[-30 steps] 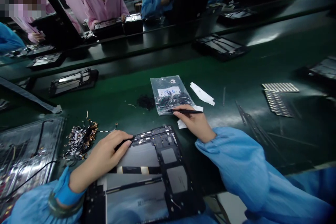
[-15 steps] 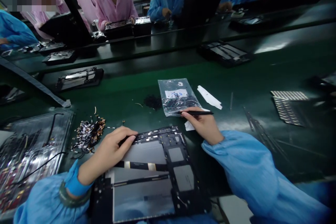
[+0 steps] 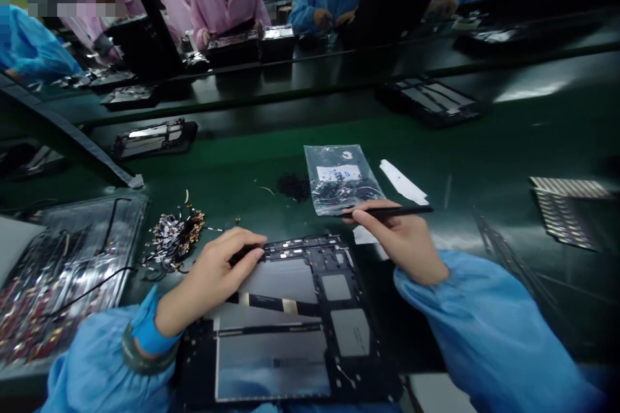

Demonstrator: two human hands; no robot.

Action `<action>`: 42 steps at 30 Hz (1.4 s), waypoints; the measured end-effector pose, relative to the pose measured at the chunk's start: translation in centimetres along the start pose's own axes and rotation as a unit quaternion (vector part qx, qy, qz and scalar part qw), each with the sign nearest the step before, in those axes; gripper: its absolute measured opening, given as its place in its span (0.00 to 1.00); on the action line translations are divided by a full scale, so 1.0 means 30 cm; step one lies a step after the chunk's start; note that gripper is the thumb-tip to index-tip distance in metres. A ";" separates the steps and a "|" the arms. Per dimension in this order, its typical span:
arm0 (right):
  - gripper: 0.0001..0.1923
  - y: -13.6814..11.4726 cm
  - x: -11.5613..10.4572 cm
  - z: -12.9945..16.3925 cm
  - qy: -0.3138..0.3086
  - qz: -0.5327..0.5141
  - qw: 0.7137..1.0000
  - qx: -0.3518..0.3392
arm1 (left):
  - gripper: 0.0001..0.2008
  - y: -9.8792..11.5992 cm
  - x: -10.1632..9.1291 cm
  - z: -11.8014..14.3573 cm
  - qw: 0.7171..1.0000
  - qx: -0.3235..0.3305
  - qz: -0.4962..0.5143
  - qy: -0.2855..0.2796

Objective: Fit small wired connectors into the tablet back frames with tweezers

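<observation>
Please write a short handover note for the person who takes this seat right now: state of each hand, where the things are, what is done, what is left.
Left hand: fingertips press a small dark part on the top edge of the open tablet frame.
Right hand: holds a thin black tool, tip at the parts bag.
Pile of small connectors lies left of the frame; tray further left.
Done: frame lies open on the green belt.
Left: the part is not yet seen seated; check it.

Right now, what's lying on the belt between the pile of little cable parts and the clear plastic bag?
In the head view, between the pile of cable parts and the plastic bag lies a small dark heap with a pale sliver beside it.
</observation>
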State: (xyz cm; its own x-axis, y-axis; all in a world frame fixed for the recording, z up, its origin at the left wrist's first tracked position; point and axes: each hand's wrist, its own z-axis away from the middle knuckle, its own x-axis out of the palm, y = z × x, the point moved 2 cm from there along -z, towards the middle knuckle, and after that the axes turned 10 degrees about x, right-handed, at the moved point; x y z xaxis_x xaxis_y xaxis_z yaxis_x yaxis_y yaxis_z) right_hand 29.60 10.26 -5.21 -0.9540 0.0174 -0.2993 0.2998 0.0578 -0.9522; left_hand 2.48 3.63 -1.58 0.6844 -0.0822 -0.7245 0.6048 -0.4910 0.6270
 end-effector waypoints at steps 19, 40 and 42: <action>0.14 -0.204 0.261 0.082 -0.294 -0.291 0.871 0.264 | 0.03 0.101 0.021 0.023 0.961 -0.147 0.232 0.045; 0.12 -0.151 0.254 0.094 -0.225 0.009 0.974 0.028 | 0.22 -0.094 -0.319 0.506 0.793 -0.378 -0.477 -0.007; 0.12 -0.147 0.258 0.098 -0.222 0.037 0.974 0.007 | 0.22 -0.094 -0.288 0.525 0.803 -0.361 -0.474 0.025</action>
State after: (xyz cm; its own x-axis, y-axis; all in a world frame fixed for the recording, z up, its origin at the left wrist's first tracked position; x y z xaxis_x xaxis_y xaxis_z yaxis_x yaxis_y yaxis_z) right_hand 20.91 7.22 -3.52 -0.8357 -0.4135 -0.3615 0.3715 0.0593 -0.9265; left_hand -11.56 -7.94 -1.60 -0.2186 0.0756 -0.9729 0.9296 0.3193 -0.1841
